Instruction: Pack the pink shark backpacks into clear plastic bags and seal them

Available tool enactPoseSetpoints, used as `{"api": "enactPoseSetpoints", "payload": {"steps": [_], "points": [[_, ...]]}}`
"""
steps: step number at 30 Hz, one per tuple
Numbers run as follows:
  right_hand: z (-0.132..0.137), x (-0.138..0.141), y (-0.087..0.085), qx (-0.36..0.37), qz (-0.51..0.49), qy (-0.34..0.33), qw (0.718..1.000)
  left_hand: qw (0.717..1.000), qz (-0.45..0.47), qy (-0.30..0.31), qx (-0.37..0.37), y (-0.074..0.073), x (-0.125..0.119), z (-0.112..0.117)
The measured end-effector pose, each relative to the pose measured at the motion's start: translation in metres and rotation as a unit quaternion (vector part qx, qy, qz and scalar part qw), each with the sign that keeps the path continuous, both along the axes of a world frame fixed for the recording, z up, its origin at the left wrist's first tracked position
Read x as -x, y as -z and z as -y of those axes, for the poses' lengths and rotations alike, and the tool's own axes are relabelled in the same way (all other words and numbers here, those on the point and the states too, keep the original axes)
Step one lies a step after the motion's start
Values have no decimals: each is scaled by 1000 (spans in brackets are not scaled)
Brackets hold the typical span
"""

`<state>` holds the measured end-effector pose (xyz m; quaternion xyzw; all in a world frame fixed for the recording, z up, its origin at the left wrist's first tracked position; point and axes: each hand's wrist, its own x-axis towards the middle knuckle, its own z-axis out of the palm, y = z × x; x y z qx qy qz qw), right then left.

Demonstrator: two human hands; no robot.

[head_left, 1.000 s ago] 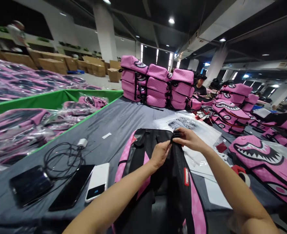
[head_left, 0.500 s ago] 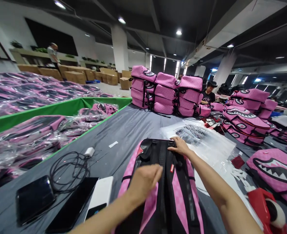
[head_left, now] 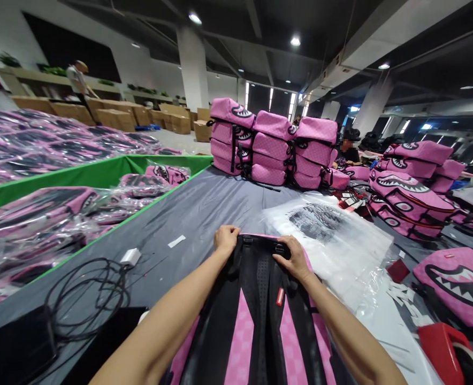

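While the whole room is basically a sea of pink shark-mouth bags, the one that matters is the backpack lying back-side up on the grey bench, right in front of the person, top end pointing away. It looks soft and floppy, just fabric and padding, so I'd guess it's light and will sag if lifted by one corner. The padded black shoulder straps run down the middle, and the top edge looks like the sensible place to grab.

That's where both hands are. The left hand has its fingers curled shut over the top left corner; the right hand has its fingers closed on the top edge by a black buckle. Just beside it on the right lies a clear plastic bag, slippery-looking stuff. A coiled black cable sits off to the left.
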<state>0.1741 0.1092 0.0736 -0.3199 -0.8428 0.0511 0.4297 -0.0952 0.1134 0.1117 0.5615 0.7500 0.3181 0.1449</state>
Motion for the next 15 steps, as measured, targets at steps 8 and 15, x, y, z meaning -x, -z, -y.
{"api": "enactPoseSetpoints", "payload": {"steps": [8, 15], "points": [[51, -5, 4, -1, 74, 65, 995, 969, -58, 180, -160, 24, -21, 79], [98, -16, 16, 92, 151, 72, 982, 932, -178, 242, -204, 61, -12, 125]]}}
